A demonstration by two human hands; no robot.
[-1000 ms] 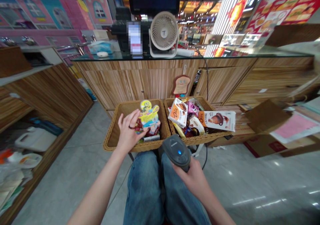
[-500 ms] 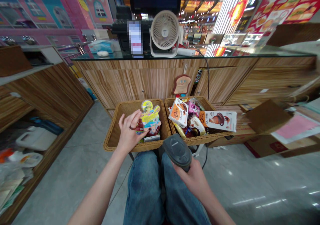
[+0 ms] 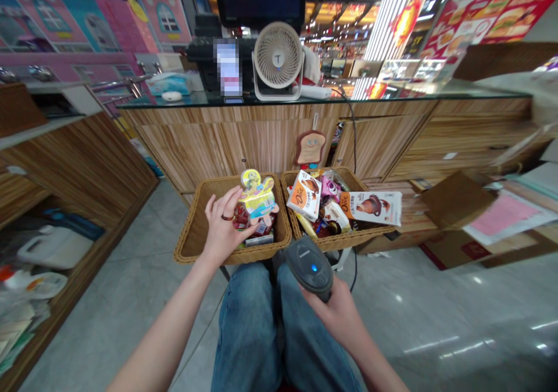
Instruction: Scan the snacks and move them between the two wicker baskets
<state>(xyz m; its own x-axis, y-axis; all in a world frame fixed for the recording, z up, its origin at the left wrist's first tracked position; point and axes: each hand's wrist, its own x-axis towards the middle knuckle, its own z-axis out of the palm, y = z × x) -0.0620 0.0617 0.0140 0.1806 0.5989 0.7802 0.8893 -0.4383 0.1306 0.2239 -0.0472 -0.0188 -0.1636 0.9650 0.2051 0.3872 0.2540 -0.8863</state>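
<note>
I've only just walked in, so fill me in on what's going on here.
A person's left hand holds a bright cartoon-shaped package by its edge over the left basket, where more packaged items lie. The right hand grips a dark handheld scanner, its blue light lit. The right basket is piled with packages, including a Dove box and a longer Dove package jutting past the right rim.

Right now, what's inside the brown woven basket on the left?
Red packets and a flat greyish box show. The left hand and its yellow and blue package cover some contents; anything underneath is hidden.
</note>
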